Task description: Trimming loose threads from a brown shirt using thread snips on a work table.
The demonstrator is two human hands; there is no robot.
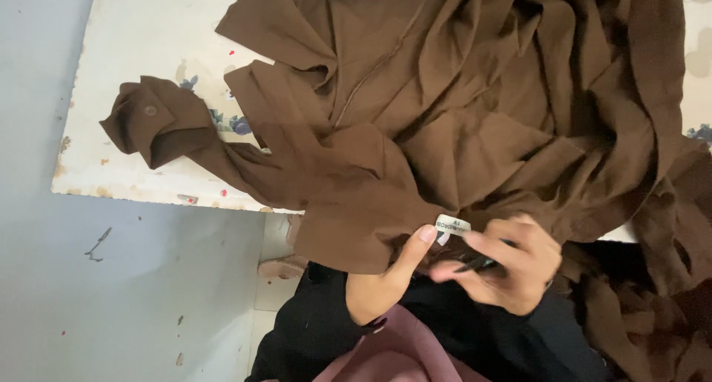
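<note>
Both hands together: left hand pinches white tag on brown garment; right hand grips dark tool.

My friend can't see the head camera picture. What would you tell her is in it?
Two hands hold the edge of a crumpled brown cloth garment: the left hand pinches a small white tag, and the right hand holds a thin dark tool, blurred. The garment lies spread over a worn white table, one buttoned cuff trailing left.
</note>
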